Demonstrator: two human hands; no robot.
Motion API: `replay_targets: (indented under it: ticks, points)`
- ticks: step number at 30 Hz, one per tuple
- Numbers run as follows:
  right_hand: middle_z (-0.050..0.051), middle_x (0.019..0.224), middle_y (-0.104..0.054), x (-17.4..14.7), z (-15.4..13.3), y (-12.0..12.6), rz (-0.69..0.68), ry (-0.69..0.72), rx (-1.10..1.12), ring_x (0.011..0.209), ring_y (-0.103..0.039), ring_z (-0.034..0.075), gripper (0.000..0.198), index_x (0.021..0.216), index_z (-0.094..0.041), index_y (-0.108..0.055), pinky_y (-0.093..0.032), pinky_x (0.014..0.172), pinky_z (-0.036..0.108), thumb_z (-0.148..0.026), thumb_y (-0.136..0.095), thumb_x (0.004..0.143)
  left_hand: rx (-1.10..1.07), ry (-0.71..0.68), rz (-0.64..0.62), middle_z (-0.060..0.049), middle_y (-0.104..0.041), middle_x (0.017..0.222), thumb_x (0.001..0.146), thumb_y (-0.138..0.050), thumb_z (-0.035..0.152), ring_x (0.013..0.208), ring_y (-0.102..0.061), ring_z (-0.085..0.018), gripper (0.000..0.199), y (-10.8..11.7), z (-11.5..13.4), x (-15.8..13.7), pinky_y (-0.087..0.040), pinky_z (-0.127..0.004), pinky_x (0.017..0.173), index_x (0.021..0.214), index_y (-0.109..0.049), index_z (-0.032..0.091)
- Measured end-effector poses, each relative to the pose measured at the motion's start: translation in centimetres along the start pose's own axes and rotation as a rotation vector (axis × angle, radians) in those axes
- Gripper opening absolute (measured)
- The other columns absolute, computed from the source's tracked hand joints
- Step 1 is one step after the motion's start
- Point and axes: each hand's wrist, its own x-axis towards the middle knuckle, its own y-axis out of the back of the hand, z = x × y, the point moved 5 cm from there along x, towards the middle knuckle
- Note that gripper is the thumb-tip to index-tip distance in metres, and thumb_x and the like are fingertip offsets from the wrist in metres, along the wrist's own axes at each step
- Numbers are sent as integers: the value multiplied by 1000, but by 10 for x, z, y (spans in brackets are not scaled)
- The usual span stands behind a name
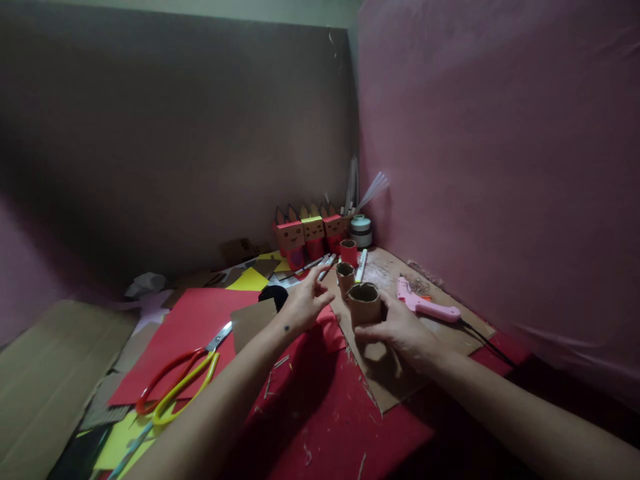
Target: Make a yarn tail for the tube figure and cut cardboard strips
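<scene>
My right hand (400,330) is wrapped round a brown cardboard tube (365,308), its open end facing up, over a cardboard sheet (387,383). My left hand (306,300) reaches forward with its fingers apart and nothing visible in them. Near its fingertips are a marker pen (327,265) and a smaller brown cardboard tube (345,279). Behind that stands a short red tube (349,253). At the back, three box-headed figures (313,230) with drawn faces and pointed ears are lined up side by side.
A pink glue gun (430,307) lies on the right, its black cord trailing. Scissors (185,380) rest on red paper (195,327) at left. A pale jar (361,230) and glue sticks (374,189) stand in the corner. A cardboard piece (55,387) fills the left edge.
</scene>
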Motion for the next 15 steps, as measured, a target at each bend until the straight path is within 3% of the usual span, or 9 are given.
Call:
replay_targets:
  ticks: [2, 6, 10, 15]
  points:
    - [4, 93, -64, 7, -2, 13, 89, 32, 5, 85, -60, 21, 52, 105, -19, -54, -46, 75, 33, -12, -72, 56, 103, -35, -32, 0, -64, 82, 78, -58, 20, 75, -61, -16, 53, -15, 5, 19, -47, -29, 73, 129, -44, 25]
    - [3, 92, -64, 28, -9, 28, 171, 117, 29, 86, -60, 22, 51, 101, -19, -53, -47, 74, 33, -11, -70, 54, 330, -27, -85, -4, -64, 91, 82, -58, 26, 90, -61, -20, 21, -28, 8, 48, -48, -36, 80, 102, -62, 20]
    - [1, 86, -63, 51, -7, 17, 109, 95, 77, 78, -59, 19, 51, 96, -19, -51, -47, 69, 31, -10, -70, 50, 490, 50, -110, -8, -57, 116, 87, -54, 33, 99, -58, -20, 30, -19, -2, 71, -50, -40, 82, 114, -55, 18]
    - [0, 84, -62, 78, 3, 2, 95, 87, -29, 77, -58, 18, 53, 95, -18, -49, -47, 69, 29, -7, -69, 47, 568, 65, -174, -8, -57, 116, 87, -55, 32, 99, -58, -21, 32, -15, -20, 88, -50, -40, 82, 116, -54, 18]
